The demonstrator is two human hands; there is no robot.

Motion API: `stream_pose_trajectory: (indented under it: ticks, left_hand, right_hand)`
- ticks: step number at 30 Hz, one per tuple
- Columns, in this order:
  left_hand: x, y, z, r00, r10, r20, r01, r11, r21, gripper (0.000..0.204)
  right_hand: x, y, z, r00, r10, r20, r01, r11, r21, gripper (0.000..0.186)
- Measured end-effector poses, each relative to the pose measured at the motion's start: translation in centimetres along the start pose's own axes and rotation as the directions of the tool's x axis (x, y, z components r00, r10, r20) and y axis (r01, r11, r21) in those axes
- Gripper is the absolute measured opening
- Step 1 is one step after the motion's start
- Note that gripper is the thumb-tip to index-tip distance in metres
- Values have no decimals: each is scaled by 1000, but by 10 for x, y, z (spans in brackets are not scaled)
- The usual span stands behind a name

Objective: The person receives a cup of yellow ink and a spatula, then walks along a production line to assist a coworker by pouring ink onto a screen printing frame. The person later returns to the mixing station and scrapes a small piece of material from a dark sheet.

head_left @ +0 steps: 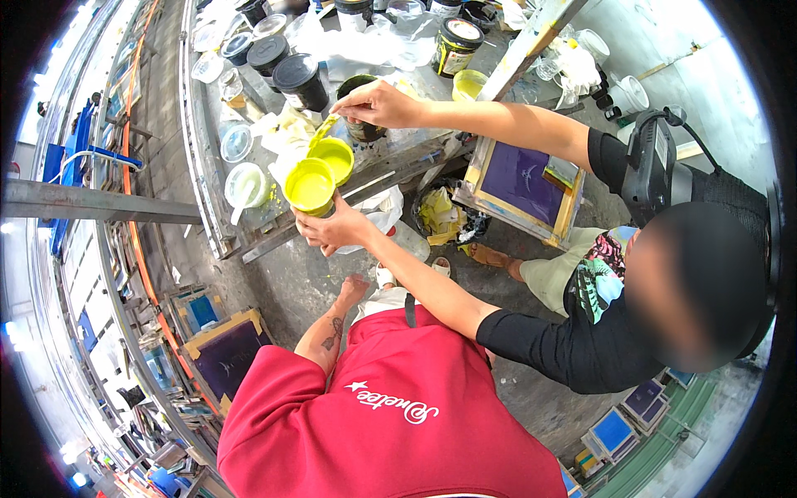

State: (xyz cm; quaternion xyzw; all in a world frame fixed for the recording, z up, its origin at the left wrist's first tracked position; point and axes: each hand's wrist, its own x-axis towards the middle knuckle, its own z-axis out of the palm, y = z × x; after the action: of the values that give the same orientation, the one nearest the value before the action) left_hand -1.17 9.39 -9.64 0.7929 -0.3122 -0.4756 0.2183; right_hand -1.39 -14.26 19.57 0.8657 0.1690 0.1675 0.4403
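My red shirt (390,415) fills the lower middle of the view. My left forearm, tattooed, reaches forward from it, and my left hand (353,288) hangs loose over the concrete floor with nothing in it. My right hand is out of sight. A co-worker in a black top (573,349) crouches at my right. One of their hands (332,230) holds a cup of yellow paint (310,187) just ahead of my left hand. Their other hand (378,104) holds a yellow-smeared stick (324,129) over a second yellow cup (334,156).
A cluttered metal bench (207,166) carries black-lidded jars (299,79), clear tubs and plastic sheeting. A wooden printing frame with purple mesh (519,183) leans by the co-worker's sandalled foot (490,254). Another frame (224,353) lies at my left. A steel rail (100,203) crosses the left side.
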Motion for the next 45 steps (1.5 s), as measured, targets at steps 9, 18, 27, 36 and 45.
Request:
stream_pose_trajectory:
  ticks: [9,18,27,36,45]
  left_hand:
    - [-5,11,-5,1000,-15,11,15,1000,16,51]
    - [-16,38,-23,930,-84,-358,114,991,64,31]
    - [0,147,-125,388,416,-822,-494,847,195,43]
    - [48,211,-161,450,476,-755,-434,856,280,134]
    - [74,217,-156,424,384,-821,-417,887,199,139]
  right_hand:
    - [-7,-40,20,986,164,8,-164,987,4,74]
    - [-55,-41,1,956,277,97,-283,957,66,47]
    - [-316,-249,-147,-151,276,949,-491,-854,170,36]
    - [-319,-274,-246,-336,-11,942,-630,-741,-233,28]
    - [-140,-71,-71,24,318,948,-611,-745,266,20]
